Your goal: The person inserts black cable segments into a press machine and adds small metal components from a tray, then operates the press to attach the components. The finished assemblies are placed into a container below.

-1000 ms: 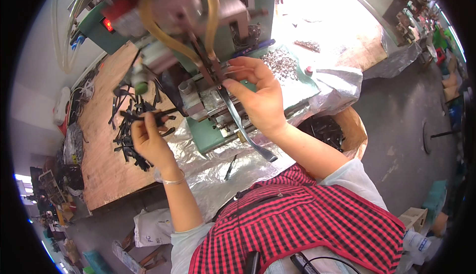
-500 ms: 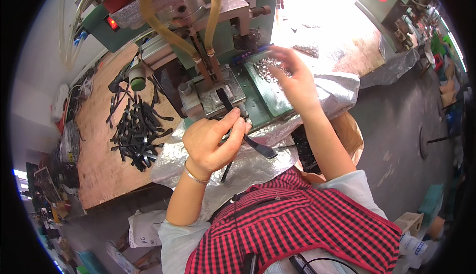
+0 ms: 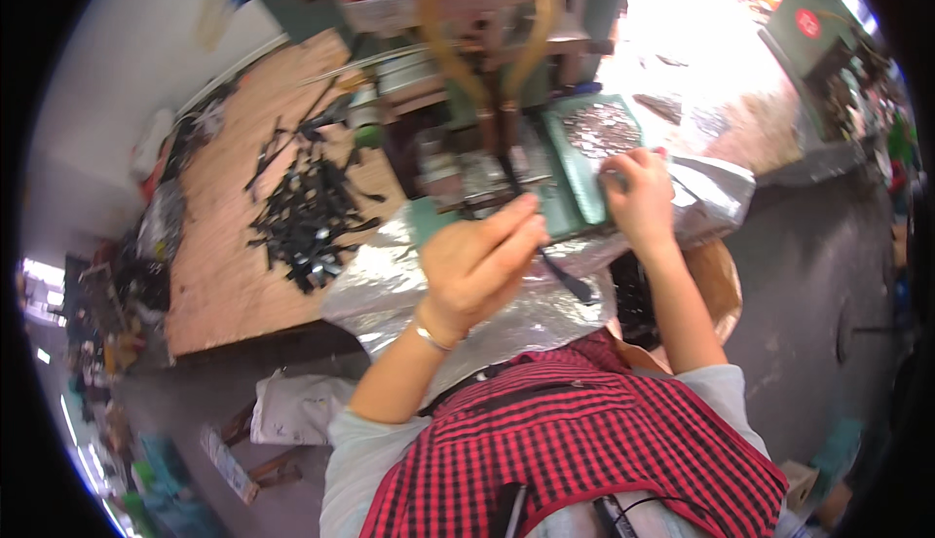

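Note:
My left hand is closed on a slim black glasses temple. Its flat curved end sticks out toward me, while the other end reaches the metal fixture under the two copper-coloured prongs of a bench machine. Over the near right edge of a green tray my right hand has its fingers drawn together in a pinch. Whatever they hold is too small and blurred to name. Small shiny metal parts lie heaped in that tray.
Left of the machine, a pile of black temples covers part of the wooden bench. A yellowish hose loops above the fixture. Silvery sheeting drapes the bench's front edge. A brown paper bag stands below, at right.
My right hand has come back from above the metal parts to the tray's near edge, its fingers closing. The view has shifted; my left hand still grips the temple at the fixture.

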Available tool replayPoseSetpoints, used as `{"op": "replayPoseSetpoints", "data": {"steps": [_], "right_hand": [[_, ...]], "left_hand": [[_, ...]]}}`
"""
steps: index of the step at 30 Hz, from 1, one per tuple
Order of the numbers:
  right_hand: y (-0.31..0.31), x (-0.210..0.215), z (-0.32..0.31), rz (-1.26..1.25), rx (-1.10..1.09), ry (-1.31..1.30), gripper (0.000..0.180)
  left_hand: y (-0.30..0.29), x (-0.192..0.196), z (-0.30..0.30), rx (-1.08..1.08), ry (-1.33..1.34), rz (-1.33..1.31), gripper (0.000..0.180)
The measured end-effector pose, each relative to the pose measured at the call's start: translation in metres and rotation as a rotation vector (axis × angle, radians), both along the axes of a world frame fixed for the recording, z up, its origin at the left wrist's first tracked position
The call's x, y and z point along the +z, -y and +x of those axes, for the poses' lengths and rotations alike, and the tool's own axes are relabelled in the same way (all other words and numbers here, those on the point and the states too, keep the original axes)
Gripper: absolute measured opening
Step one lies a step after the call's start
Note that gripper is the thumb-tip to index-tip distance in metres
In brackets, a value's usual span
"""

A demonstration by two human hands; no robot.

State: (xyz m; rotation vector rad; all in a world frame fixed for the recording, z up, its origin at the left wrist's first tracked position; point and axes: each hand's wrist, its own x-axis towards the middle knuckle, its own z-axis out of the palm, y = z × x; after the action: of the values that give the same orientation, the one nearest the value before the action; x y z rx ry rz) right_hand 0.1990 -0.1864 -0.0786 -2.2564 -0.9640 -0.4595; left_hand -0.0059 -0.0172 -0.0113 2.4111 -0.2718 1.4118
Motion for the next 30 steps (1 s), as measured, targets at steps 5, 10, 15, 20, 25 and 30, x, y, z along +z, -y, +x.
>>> {"op": "replayPoseSetpoints", "data": {"steps": [5, 10, 15, 20, 25, 30], "right_hand": [[-0.001, -0.002, -0.004, 0.115, 0.035, 0.093, 0.008], [0.007, -0.003, -0.003, 0.254, 0.002, 0.032, 0.01], [-0.007, 0.021, -0.009, 0.386, 0.088, -0.068, 0.013], [0.002, -0.005, -0.005, 0.333, 0.02, -0.129, 0.013], [0.072, 0.0, -0.016, 0.293, -0.102, 0.035, 0.015], [0.086, 0.005, -0.025, 0.381, -0.141, -0.138, 0.015]], "left_hand": [[0.021, -0.018, -0.062, 0.089, -0.067, -0.157, 0.041], [-0.05, 0.036, -0.097, 0.642, 0.168, -0.376, 0.016], [-0.202, 0.012, -0.075, 1.123, -0.324, 0.073, 0.031], [-0.246, -0.104, -0.063, 1.449, -0.732, 0.005, 0.039], [-0.215, -0.079, -0.057, 1.171, -0.351, -0.058, 0.022], [-0.193, -0.051, -0.086, 0.827, -0.167, -0.614, 0.031]]}}
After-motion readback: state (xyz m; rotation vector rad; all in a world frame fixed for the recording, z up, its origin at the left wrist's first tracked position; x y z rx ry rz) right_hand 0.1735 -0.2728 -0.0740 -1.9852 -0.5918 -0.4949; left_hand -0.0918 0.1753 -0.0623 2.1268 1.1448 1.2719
